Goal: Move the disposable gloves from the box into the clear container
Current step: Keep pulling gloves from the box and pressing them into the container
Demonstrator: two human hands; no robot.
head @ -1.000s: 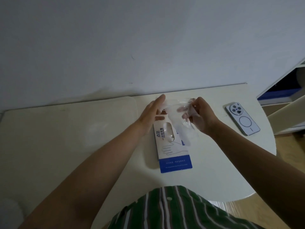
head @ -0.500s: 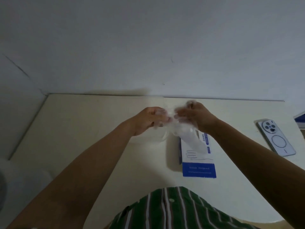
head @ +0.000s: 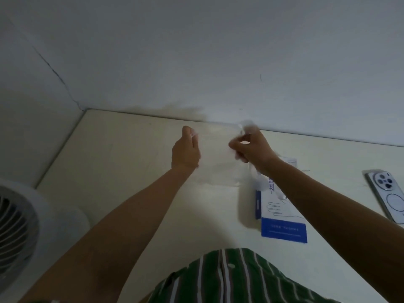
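Fingers of left hand (head: 185,150) and right hand (head: 251,149) pinch clear plastic (head: 218,169) over table (head: 131,171) by white wall (head: 218,62).

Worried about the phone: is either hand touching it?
No: the phone lies on the table beyond the glove box, clear of the left hand and right hand.

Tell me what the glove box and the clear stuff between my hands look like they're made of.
The box looks like thin printed cardboard, matte white and blue, with crisp edges. The clear sheet between the left hand and right hand looks like thin plastic film: see-through, hazy, wrinkled. Glove or bag, I cannot tell.
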